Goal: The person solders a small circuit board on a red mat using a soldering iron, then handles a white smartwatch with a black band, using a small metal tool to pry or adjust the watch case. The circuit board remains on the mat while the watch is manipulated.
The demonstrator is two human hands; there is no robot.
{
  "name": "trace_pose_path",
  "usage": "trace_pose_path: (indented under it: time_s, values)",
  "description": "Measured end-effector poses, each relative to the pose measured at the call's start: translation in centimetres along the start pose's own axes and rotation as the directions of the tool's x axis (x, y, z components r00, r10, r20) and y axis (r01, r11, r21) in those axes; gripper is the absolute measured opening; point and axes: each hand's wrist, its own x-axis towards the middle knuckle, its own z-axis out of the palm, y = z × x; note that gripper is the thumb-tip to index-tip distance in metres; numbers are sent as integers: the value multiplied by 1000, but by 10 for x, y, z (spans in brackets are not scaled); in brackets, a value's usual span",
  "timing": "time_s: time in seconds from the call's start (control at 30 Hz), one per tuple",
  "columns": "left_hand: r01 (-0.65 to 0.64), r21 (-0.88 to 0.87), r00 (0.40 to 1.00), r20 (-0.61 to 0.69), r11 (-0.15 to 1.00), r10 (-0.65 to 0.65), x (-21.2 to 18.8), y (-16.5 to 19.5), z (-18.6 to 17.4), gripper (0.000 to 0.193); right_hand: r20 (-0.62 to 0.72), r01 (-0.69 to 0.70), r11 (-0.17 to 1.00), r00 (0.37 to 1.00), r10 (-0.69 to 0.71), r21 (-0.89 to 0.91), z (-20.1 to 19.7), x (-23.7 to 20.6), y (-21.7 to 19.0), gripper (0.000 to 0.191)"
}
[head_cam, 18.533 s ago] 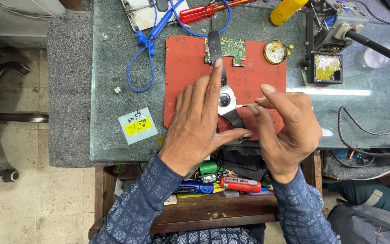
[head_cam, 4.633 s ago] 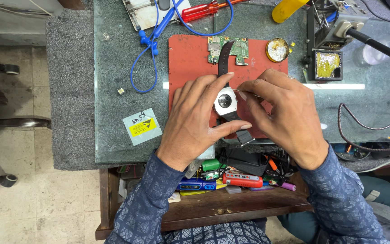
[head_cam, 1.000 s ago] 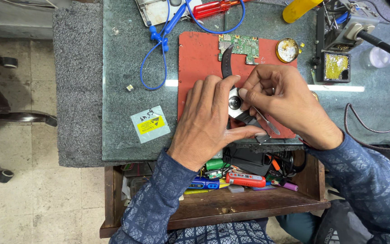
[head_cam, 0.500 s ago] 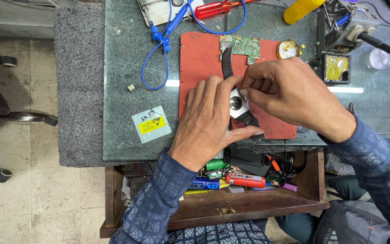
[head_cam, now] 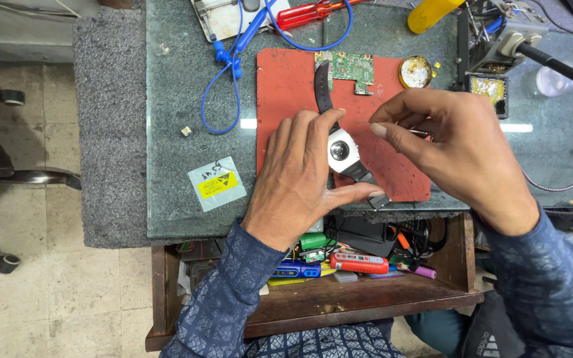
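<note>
The left hand (head_cam: pixel 300 176) covers part of the watch (head_cam: pixel 341 147), so its lower strap is half hidden. This hand lies flat on the red mat (head_cam: pixel 286 99), with its fingers and thumb pinching the watch case. The right hand (head_cam: pixel 452 149) hovers just beside, its fingers pinching a thin tool (head_cam: pixel 419 132) that is hard to make out.

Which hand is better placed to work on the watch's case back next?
Right, probably. The left hand pins the black-strapped round watch to the red rubber mat. The right hand hovers beside it, pinching a thin metal tool, clear of the watch.
</note>
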Motion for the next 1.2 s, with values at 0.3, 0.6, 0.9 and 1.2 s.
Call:
trace_pose_path:
  time_s: [0.3,0.6,0.9,1.2]
  values:
    - [23,-29,1000,18,999,-22,2,4,2,97,-168,104,995,981,-102,4,1,-5,12,18]
    - [34,-29,999,18,999,-33,5,4,2,98,-444,306,945,867,-226,118,42,-7,31,33]
    - [38,-15,999,31,999,-37,6,4,4,99,-513,341,939,814,-271,45,57,-15,34,52]
    - [46,-34,998,40,998,-45,7,2,4,99,-533,357,933,800,-274,55,65,-18,28,51]
